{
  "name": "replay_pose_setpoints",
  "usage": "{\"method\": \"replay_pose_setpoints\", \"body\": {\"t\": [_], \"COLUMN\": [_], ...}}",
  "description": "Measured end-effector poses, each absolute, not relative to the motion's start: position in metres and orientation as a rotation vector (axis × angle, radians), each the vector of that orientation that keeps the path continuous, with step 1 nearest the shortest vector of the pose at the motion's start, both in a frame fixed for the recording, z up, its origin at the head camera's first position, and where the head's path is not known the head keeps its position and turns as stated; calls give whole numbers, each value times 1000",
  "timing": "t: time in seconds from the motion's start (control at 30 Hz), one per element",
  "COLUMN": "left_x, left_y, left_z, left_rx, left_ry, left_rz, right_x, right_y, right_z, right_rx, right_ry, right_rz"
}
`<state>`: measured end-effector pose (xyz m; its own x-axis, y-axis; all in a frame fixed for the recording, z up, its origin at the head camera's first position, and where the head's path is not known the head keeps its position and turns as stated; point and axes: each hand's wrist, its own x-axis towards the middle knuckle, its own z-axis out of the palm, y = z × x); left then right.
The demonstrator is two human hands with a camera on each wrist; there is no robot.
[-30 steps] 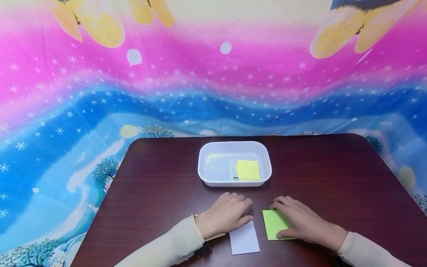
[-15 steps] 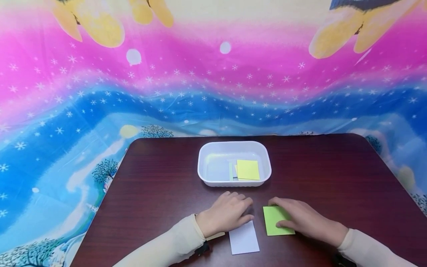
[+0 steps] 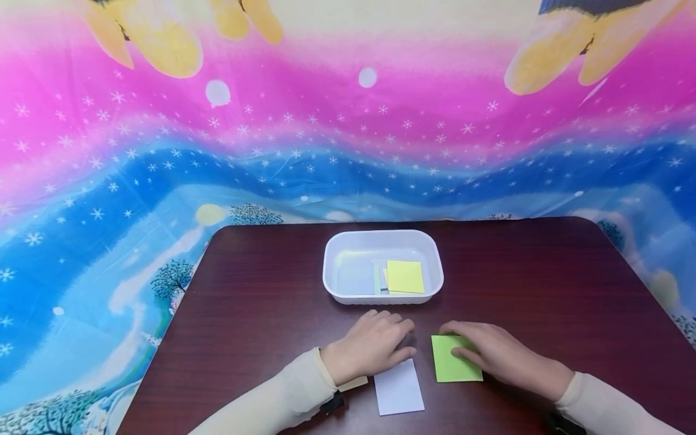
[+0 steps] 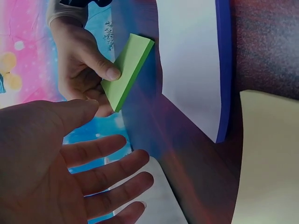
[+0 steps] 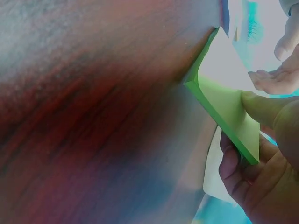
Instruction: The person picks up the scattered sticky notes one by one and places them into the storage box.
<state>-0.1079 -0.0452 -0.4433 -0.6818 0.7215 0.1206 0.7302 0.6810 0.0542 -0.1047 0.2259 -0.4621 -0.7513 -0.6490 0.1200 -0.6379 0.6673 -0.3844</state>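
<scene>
My right hand (image 3: 505,356) pinches a light green sticky note pad (image 3: 454,368), thumb on its upper face and fingers beneath. In the right wrist view, the green pad (image 5: 224,100) is tilted, with its far end close to the table. My left hand (image 3: 372,347) holds nothing; its fingers (image 4: 112,168) are spread and slightly bent, as the left wrist view shows. Just below that hand lies a white pad (image 3: 399,389), whose side is deep blue in the left wrist view. A pale yellow pad (image 4: 271,154) beside it is mostly covered by the left wrist in the head view.
Beyond the hands stands a white plastic tub (image 3: 339,297). Inside it are a bright yellow pad (image 3: 405,277) and a narrow pale green strip (image 3: 376,279), among other pieces. A patterned cloth (image 3: 348,145) hangs behind the dark wooden table (image 3: 244,290).
My right hand has raised the green pad and shifted it slightly away from me, its thumb moving from the near edge further onto the face. My left hand has stayed almost still.
</scene>
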Motion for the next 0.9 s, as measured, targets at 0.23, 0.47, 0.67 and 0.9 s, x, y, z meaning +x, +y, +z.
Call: {"method": "replay_pose_setpoints", "body": {"t": [0.23,0.47,0.67,0.9], "left_x": [-109,-110,-112,-115], "left_y": [-44,-45,-46,-47], "left_z": [-439,-435,-433,-428], "left_rx": [-1201,-1191,-1187,-1181], "left_ry": [-2834,-2825,-2837,-2828], "left_rz": [-141,-158,-172,-166], "right_x": [-105,-107,-109,-111], "right_y": [225,222,220,218], "right_z": [-459,-454,-451,-446], "right_rx": [-1175,-1140,-1135,-1142], "right_ry": [2863,2857,2858,2853], "right_rz": [-649,-623,-613,-614]}}
